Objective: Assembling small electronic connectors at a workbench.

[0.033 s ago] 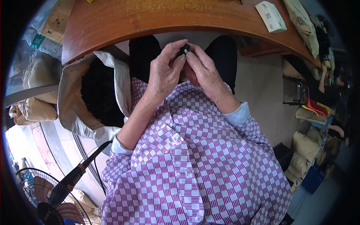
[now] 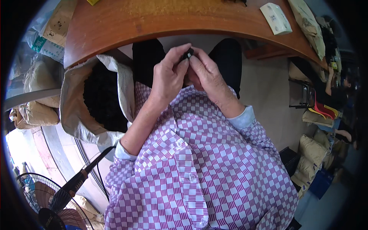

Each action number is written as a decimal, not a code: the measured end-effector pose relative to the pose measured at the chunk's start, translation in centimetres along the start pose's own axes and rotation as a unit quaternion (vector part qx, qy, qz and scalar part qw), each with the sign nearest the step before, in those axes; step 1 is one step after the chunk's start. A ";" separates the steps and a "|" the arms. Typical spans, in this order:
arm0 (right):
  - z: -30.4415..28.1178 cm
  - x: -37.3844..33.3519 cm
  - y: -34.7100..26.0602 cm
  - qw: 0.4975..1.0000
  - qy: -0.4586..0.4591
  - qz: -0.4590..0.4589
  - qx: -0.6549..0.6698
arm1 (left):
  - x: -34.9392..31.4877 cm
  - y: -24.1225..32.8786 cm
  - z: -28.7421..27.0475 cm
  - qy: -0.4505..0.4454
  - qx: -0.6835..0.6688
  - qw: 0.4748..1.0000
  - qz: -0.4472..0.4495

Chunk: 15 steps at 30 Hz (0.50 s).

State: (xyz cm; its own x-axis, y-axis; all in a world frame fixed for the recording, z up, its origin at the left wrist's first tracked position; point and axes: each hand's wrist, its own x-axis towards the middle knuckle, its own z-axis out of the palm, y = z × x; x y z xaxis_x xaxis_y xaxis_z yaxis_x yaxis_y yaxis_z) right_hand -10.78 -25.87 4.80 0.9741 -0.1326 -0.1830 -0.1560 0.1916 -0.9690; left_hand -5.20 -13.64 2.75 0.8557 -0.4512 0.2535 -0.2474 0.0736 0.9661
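Note:
Above my lap, close to the table's near edge, my two hands meet around a small black piece (image 2: 189, 52) with a light grey or silvery spot on it. My left hand (image 2: 169, 73) pinches it between thumb and fingers. The thumb and fingers of my right hand (image 2: 206, 72) close on it from the other side. Most of the piece is covered by fingertips, so its kind cannot be made out. To the left of my legs stands an open white woven sack (image 2: 71, 103) with a dark mass of small black pieces (image 2: 101, 96) inside.
A wooden table (image 2: 161, 19) curves across the front, with a white tissue-like box (image 2: 276, 18) at its right. Lower left stands a fan (image 2: 50, 203). Filled bags (image 2: 43, 113) sit at left, more sacks (image 2: 308, 153) at right. Another person (image 2: 341, 88) is at far right.
The view has shifted very slightly, with the table edge and hands a little lower. Both hands keep their hold on the small black piece.

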 end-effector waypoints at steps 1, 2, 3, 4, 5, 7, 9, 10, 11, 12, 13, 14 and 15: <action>0.3 0.1 0.5 1.000 0.014 -0.006 0.015 | -0.1 0.4 0.0 0.020 0.059 0.997 0.035; 0.6 0.0 0.2 0.999 0.003 0.015 0.030 | -0.2 0.8 -0.1 0.032 0.090 0.995 0.039; 0.7 -0.1 -0.1 0.998 -0.009 0.036 0.046 | -0.4 1.4 -0.4 0.027 0.117 0.993 0.014; 0.7 0.5 0.6 0.998 -0.010 0.037 0.045 | -0.2 1.5 -0.6 0.029 0.130 0.991 0.004; 0.9 0.9 0.1 0.999 -0.012 0.029 0.041 | -0.3 1.5 -0.9 0.033 0.142 0.989 -0.008; 1.4 1.7 -0.8 0.997 -0.065 0.045 0.023 | -0.3 0.6 -1.6 0.050 0.150 0.987 0.005; 1.1 3.4 -1.0 0.997 -0.074 0.001 -0.024 | 0.0 0.5 -2.5 0.060 0.155 0.986 0.015; 0.6 4.2 -1.6 0.987 -0.143 0.024 -0.063 | -0.1 0.6 -3.1 0.069 0.164 0.984 0.015; 0.5 5.1 -2.3 0.971 -0.212 0.048 -0.100 | -0.3 0.9 -4.1 0.078 0.175 0.981 0.012; -0.2 6.5 -2.1 0.959 -0.225 0.006 -0.174 | -0.5 1.4 -5.2 0.117 0.187 0.975 -0.012; -1.3 7.7 -2.5 0.956 -0.193 -0.024 -0.220 | -0.9 1.6 -6.7 0.156 0.199 0.967 -0.038; -2.4 9.6 -1.9 0.956 -0.117 -0.130 -0.237 | -1.3 1.2 -8.9 0.204 0.224 0.953 -0.033; -3.8 11.6 -2.3 0.931 -0.025 -0.156 -0.329 | -1.9 0.7 -11.5 0.254 0.250 0.934 -0.029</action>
State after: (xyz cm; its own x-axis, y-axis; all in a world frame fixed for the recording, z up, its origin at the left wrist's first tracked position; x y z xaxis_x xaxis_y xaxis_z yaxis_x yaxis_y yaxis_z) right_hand 0.29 -31.56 4.26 0.9926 -0.0340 0.1166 0.0853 -0.4875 -0.8689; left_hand -1.79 -2.53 3.49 0.9483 0.0483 0.3137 -0.2657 -0.4201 0.8677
